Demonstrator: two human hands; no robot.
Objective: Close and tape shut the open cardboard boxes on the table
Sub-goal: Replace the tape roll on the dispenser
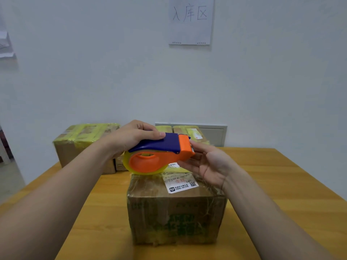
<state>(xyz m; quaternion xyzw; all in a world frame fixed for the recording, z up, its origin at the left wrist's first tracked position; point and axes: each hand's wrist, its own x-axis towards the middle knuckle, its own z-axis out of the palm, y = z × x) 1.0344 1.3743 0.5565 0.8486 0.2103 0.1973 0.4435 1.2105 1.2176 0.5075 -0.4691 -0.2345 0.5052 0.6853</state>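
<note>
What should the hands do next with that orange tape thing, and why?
Probably pull the tape's loose end out and stick it onto the top of the box. The left hand grips the tape dispenser just above the closed box, and the right hand touches its orange cutter end with nearly straight fingers.
</note>
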